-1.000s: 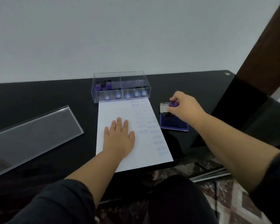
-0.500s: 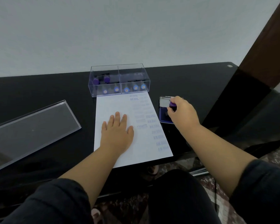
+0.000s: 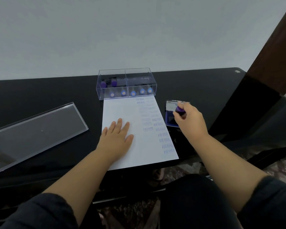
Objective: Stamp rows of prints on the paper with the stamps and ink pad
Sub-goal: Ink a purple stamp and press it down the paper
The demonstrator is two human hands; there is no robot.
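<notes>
A white sheet of paper (image 3: 122,109) lies on the black table, with two columns of blue prints down its right side. My left hand (image 3: 116,139) rests flat on the paper, fingers straight. To the right of the sheet sits an open blue ink pad (image 3: 169,118). My right hand (image 3: 190,119) grips a purple-topped stamp (image 3: 180,109) over the pad. Whether the stamp touches the ink is hidden by my fingers. A clear box (image 3: 126,76) at the head of the paper holds several more stamps.
The box's clear lid (image 3: 36,131) lies on the left of the table. The table's (image 3: 48,96) front edge runs just under the paper's bottom edge. A dark wooden frame (image 3: 271,47) rises at the right.
My right hand with the stamp has drawn back a little toward me over the ink pad. My left hand has stayed flat on the paper. The view has tilted slightly.
</notes>
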